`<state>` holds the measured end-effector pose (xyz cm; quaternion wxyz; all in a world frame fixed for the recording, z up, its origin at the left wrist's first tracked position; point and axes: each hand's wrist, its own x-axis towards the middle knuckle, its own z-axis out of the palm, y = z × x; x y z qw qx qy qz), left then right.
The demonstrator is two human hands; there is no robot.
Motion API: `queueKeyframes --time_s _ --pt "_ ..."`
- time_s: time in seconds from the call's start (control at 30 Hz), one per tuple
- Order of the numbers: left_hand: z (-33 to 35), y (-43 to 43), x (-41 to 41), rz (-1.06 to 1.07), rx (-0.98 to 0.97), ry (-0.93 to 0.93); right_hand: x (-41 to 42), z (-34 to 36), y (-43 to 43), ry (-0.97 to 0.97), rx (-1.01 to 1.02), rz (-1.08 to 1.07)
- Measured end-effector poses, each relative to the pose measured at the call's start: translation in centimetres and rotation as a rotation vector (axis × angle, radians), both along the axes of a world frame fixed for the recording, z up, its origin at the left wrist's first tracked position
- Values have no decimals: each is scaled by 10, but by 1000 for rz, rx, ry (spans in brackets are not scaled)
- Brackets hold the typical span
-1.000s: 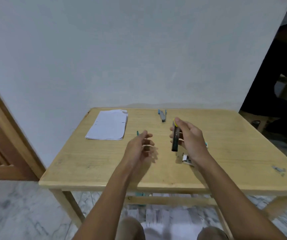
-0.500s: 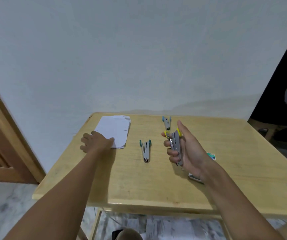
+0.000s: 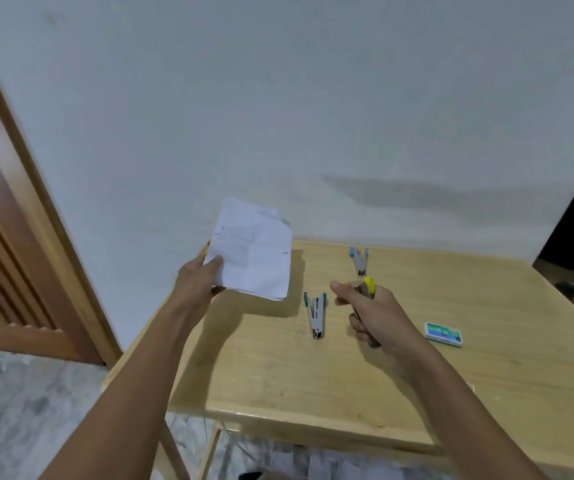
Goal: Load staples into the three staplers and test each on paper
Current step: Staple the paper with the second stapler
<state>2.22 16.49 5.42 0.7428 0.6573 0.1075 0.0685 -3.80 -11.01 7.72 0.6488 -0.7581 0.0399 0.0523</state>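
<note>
Paper (image 3: 254, 251) is pinched and held up above the table (image 3: 486, 375) by the left hand (image 3: 199, 282); a yellow stapler (image 3: 367, 289) is gripped in the right hand (image 3: 379, 317). Two staplers (image 3: 316, 315) are laid nearby.

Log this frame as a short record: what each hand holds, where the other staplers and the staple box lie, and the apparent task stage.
left hand: grips the sheaf of paper, lifted off the table
right hand: closed round the yellow-tipped stapler
green-tipped stapler: lies on the table between the hands
blue-tipped stapler: lies farther back, near the wall
staple box: flat on the table, right of the right hand
stage: probably about to test the held stapler; paper and stapler not yet together
</note>
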Motion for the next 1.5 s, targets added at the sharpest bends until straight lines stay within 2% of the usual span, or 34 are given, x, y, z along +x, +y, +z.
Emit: queueKeyframes --time_s 0.17,0.3,0.5,0.57,0.73,0.83,0.9,0.97,1.03,1.17,1.23,1.27,1.33,1.4,1.5 --pt "27 -10 -42 -175 -165 -82 8 19 18 -33 91 -30" --pt "35 -18 -68 -255 -23 -88 1 28 24 -118 269 -48" --pt "39 -23 -92 -326 126 20 -26 28 19 -422 236 67" --pt "40 -26 -98 -326 108 55 -31 23 10 -531 106 135" --pt "50 -40 -106 -355 -61 102 -35 14 -10 -895 -598 190" --pt "56 -40 -106 -442 -231 155 -38 17 -17 -979 -814 189" --pt "57 -40 -106 -463 -180 186 -37 18 -22 -991 -871 186" --pt "54 -41 -106 -471 -40 176 -37 20 -28 -891 -826 157" --pt "50 -40 -104 -465 49 112 -38 22 -38 -714 -692 81" --pt "44 -37 -100 -383 27 -9 -44 16 -48 -337 -108 -55" --pt "42 -37 -100 -374 15 -49 -49 12 -39 -192 127 -10" --pt "41 -39 -100 -377 9 -59 -51 9 -34 -152 177 36" --pt "40 -43 -100 -385 4 -69 -55 3 -22 -135 132 93" --pt "39 -48 -102 -364 -35 -73 -54 -3 -13 -137 101 50" --pt "28 -57 -108 -365 -305 -66 -54 -6 -4 -142 191 -64"
